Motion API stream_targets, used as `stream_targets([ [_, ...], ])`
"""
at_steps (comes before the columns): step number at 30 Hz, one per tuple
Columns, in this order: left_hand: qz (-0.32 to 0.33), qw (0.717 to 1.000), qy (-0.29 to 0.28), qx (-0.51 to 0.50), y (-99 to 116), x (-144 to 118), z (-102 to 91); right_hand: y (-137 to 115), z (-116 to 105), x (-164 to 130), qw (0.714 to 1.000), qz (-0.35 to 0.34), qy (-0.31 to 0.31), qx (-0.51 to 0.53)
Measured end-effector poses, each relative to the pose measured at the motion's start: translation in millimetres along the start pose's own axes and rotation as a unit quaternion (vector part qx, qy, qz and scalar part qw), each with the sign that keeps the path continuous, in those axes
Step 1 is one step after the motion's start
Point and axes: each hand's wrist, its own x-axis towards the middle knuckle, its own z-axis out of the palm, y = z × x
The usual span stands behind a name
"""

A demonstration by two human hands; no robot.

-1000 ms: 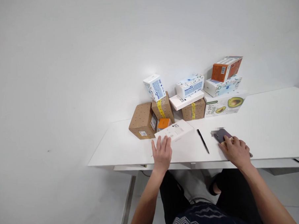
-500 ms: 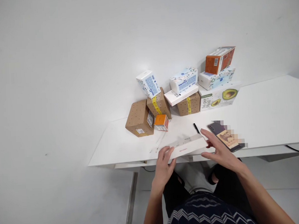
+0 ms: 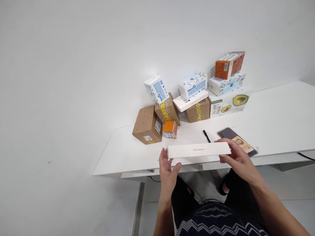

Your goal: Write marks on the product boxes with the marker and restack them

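1. Far left, a large carton [image 3: 144,122] of brown dotted cardboard, matte and blocky, sits on the white, smooth bench [image 3: 285,116].
2. Next, a floral blue-and-white pack [image 3: 156,89] tilts on top of a taped carton [image 3: 167,109]; its wrapper looks smooth and likely gives a little when squeezed.
3. The left hand [image 3: 168,175] is loosely cupped, fingers around the left end of the held box, thumb standing apart from it; how much weight it bears, one cannot tell.
4. Behind, a small orange-topped box [image 3: 170,129] stands beside the large carton, crisp-edged card.
5. The long white box [image 3: 199,150] is between the hands, over the bench's front edge, its narrow side with faint red print facing the wearer. It appears to be stiff, smooth card, probably light if little is inside, and somewhat slippery. The short ends suit a hold best; hard pressure mid-panel could dent it.
6. A thin black pen [image 3: 206,135] lies just behind it, partly hidden.
7. The right hand [image 3: 239,159] has the box's right end, fingers above and thumb below, opened only to its thickness.
8. Near that hand lies a flat, rigid phone [image 3: 239,141] with a picture on its back.
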Motion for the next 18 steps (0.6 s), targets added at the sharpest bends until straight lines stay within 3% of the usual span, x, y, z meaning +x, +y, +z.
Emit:
stream_targets([
  [6,-0.072,0.991,-0.054,-0.094,-8,-4,18.7,2,0,-2,1.0,0.009,0.005,-0.001],
  [10,-0.068,0.989,-0.071,-0.113,-11,-9,24.2,10,1,-3,1.0,0.02,-0.007,0.014],
  [14,-0.037,0.992,-0.053,-0.107,-10,-10,22.1,32,7,-4,0.995,0.087,-0.042,0.007],
  [18,0.009,0.998,-0.047,-0.031,0,-9,19.1,49,14,-6,0.991,0.127,-0.005,-0.042],
])
